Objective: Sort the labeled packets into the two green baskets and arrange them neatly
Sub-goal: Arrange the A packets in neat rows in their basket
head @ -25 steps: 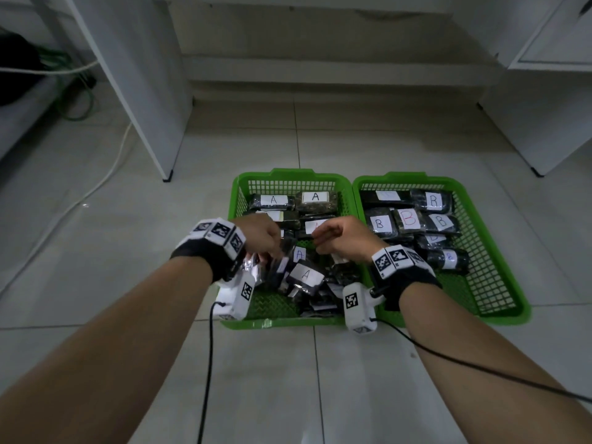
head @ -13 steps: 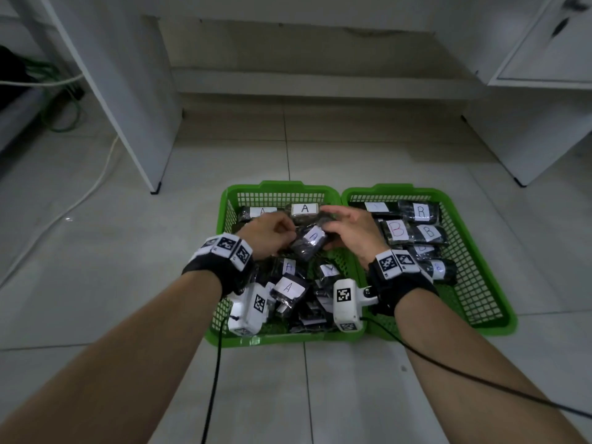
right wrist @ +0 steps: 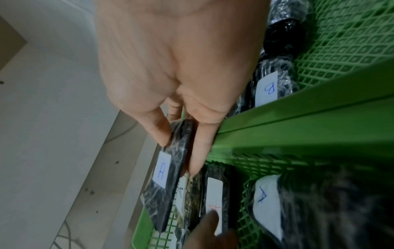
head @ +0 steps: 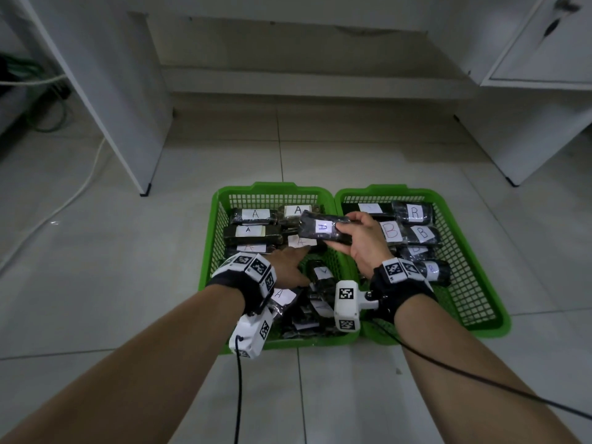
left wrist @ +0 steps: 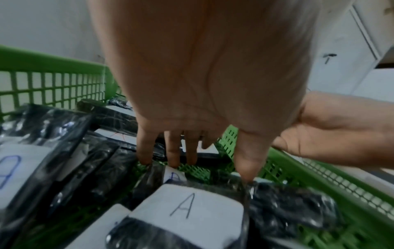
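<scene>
Two green baskets side by side on floor tiles: left basket (head: 211,238) has A packets, rows at the back, loose pile in front; right basket (head: 474,283) has B packets. Right hand (head: 358,241) grips one A packet (head: 323,230) by its end, lifted over the left basket's back-right area. Left hand (head: 288,265) is down in the pile, fingers (left wrist: 173,151) extended, holding nothing.
</scene>
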Available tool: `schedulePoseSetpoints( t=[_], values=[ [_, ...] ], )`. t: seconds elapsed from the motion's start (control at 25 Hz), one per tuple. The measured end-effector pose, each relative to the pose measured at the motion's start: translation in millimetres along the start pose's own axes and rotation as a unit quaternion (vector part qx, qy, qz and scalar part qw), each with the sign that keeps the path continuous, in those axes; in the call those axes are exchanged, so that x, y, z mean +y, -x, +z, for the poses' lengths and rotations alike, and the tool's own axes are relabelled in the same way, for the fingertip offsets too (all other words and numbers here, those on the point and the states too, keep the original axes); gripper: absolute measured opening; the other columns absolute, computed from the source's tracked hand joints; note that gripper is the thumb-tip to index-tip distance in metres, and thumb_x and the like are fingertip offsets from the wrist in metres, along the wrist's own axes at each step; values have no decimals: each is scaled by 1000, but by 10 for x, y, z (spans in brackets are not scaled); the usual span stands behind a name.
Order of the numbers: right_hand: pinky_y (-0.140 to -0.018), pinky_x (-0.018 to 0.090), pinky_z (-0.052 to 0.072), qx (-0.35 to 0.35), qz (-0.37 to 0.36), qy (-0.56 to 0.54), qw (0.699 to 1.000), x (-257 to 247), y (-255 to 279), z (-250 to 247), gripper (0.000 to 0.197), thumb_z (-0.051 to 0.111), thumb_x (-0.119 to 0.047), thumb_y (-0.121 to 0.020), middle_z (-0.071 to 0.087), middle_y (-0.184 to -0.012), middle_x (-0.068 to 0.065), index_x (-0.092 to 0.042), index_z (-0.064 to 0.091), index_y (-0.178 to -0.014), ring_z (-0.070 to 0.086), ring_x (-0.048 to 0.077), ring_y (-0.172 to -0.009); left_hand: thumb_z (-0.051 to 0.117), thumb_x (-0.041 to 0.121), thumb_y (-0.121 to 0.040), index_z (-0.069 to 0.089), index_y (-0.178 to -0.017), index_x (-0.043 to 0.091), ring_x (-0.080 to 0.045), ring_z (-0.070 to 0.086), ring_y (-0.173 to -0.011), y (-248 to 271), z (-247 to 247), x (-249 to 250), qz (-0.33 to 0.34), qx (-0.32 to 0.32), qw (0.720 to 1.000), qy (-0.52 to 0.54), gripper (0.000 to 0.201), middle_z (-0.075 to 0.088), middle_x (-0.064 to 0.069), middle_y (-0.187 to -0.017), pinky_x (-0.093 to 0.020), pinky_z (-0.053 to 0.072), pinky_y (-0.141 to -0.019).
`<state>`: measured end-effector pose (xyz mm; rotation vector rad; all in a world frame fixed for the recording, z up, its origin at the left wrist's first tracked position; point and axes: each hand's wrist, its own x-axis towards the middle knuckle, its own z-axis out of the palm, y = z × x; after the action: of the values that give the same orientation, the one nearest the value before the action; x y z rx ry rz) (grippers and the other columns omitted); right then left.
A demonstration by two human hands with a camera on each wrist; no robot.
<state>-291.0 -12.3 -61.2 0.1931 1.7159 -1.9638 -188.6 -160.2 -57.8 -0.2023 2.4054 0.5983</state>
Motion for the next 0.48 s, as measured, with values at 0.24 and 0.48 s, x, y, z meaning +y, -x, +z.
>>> schedulePoseSetpoints(
  t=[0.24,0.48],
  values=[
    [-84,41,62,-3,-24,49,999,39,3,-16,20,65,5,-91,61,-120,16,-9,54,-99,67,31,-106,55,23,-97,52,-141,28,-21,49,-130,58,-38,106,43,-63,997,-6,45,52,0,-145,-25,37,-94],
    [-70,26,61,-60,-151,464,871,-14,43,236,19,78,-3,-78,71,-89,0,-15,66,-87,70,13,-82,48,39,-101,18,-157,33,-22,30,-146,109,2,-52,36,-160,985,-44,64,28,0,-161,-37,23,-116]
  ],
)
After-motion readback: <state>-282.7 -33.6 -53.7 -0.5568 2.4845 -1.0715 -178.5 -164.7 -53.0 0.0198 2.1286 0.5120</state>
